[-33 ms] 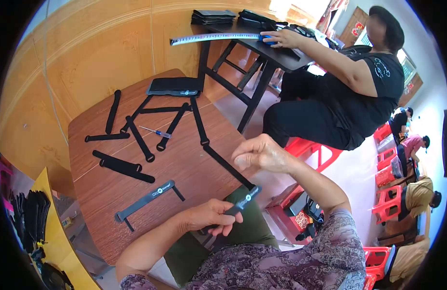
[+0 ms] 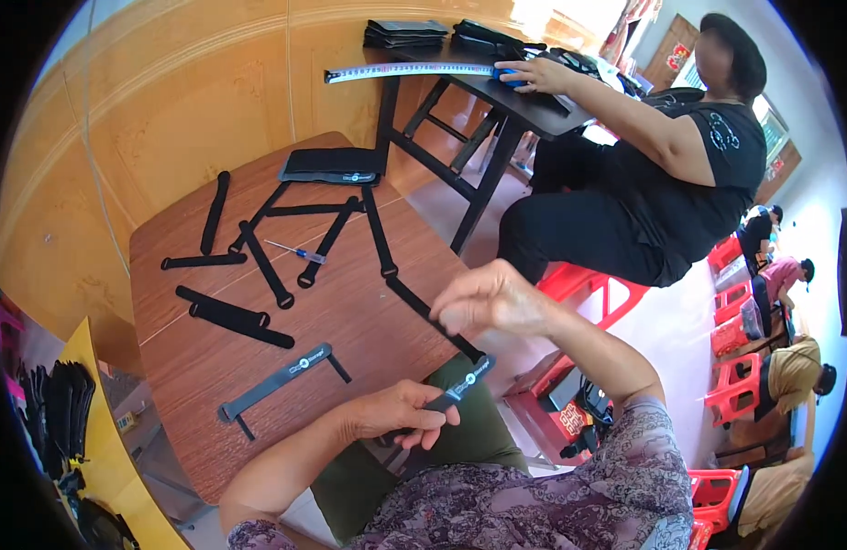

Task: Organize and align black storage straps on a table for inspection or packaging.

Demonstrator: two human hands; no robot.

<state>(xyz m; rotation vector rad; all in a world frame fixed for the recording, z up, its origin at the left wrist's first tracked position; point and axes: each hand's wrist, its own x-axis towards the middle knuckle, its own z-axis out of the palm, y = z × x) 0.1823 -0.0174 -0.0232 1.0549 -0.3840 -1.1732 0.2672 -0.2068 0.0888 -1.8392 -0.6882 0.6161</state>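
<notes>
Far left of the surface (image 2: 213, 367): loose black straps (image 2: 229, 317) lie flat, and a grey strap (image 2: 275, 382) sits near the near edge. Screwdriver (image 2: 295, 251) mid-surface, among more straps. Folded pouch (image 2: 334, 166) at the far edge.

Left hand (image 2: 396, 412), just off the near right corner: grip clenched on a dark strap (image 2: 456, 392), fingers wrapped over its lower end; the strap sticks out up and right from the grip, logo end free. Right hand (image 2: 492, 298), above the right edge: fingers pinched together near a long black strap (image 2: 423, 312) running along that edge; can't tell whether the grip actually holds it.

Versus the earlier frame: no visible change, both hands and the held strap in the same places.

Far right: another person in black (image 2: 643, 183) seated, hand on a second table (image 2: 524, 105).
</notes>
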